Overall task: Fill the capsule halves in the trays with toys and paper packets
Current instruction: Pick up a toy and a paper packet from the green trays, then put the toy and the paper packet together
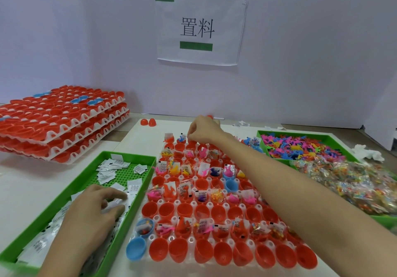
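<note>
A white tray (194,203) of red and blue capsule halves lies in front of me; alternate rows hold small toys and paper packets, the others stand bare. My right hand (204,129) reaches over the tray's far row with fingers curled downward above a red half (191,145); whatever it pinches is hidden. My left hand (96,210) is inside the green tray (140,193) at the left, fingers pressing on white paper packets (109,170).
A stack of trays with red capsule halves (62,122) stands at the back left. A green tray of colourful toys (300,145) and a heap of clear bagged pieces (352,182) lie at the right. Loose red halves (148,122) sit near the wall.
</note>
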Available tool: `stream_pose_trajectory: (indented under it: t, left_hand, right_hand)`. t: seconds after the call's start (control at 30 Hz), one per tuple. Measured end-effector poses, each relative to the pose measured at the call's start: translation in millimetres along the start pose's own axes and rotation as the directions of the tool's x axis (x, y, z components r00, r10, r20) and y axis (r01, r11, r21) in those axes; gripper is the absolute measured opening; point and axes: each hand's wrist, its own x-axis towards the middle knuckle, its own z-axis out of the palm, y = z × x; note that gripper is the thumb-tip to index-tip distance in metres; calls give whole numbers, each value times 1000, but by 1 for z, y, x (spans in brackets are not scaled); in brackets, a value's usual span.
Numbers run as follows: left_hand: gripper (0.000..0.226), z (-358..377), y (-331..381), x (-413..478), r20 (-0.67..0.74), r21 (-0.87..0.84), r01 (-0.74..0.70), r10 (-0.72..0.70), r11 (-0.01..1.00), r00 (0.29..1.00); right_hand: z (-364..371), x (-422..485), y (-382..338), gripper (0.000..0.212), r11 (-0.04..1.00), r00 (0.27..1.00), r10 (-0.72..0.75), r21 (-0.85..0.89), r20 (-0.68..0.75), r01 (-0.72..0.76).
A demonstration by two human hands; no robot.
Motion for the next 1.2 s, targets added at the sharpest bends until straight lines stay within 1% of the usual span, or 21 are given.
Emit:
stream_pose_trajectory:
  t: [0.17,0.27,0.33,0.4,0.5,0.67,0.77,0.83,0.9,0.93,1.0,1.03,1.13,1.2]
  left_hand:
    - [19,1,0,1,-9,-3,-7,7,1000,1000]
    - [20,1,-1,1,-19,-10,-7,7,1000,1000]
    - [21,1,-1,2,-22,-17,3,-3,1000,1000]
    - [20,2,-1,2,-32,-31,12,-13,999,999]
    - [19,2,-1,1,-54,-52,16,-19,998,998]
    - [20,3,-1,3,-64,-42,14,-16,999,998]
    - [21,4,-3,4,-71,-34,19,-21,999,997]
    - [25,4,-4,5,-79,-37,25,-28,999,996]
    - [30,4,-4,7,-96,-35,30,-34,999,995]
    - [32,4,-5,7,-105,-30,33,-36,999,994]
    - [32,4,-5,7,-130,-23,32,-35,999,991]
    - [31,4,-5,6,-149,-26,30,-34,999,988]
    - [33,5,-5,5,-192,-43,18,-26,999,981]
    - [38,6,-7,6,-195,-48,16,-25,999,980]
  right_hand:
    - [2,-1,4,19,1000,1000,8,-18,16,-8]
    - [1,-2,6,22,1000,999,-4,14,40,4]
    - [-2,-3,8,23,998,999,-13,64,47,10]
    - [-8,-5,11,24,985,999,-8,175,37,1]
    - [-27,-8,20,23,952,998,32,306,-46,-16]
    - [-65,-19,76,19,929,958,173,361,-230,-81]
    - [-83,-35,127,19,923,916,291,335,-276,-192]
    - [-91,-49,163,20,919,887,374,240,-271,-314]
    - [-95,-64,192,21,900,879,436,97,-194,-425]
    - [-95,-72,203,19,891,881,452,38,-136,-452]
    - [-92,-88,216,16,892,891,452,-3,-36,-452]
    - [-90,-95,220,16,897,897,442,3,-29,-442]
    - [-89,-107,228,4,910,904,414,32,-107,-414]
    - [-91,-111,229,10,911,903,412,53,-118,-409]
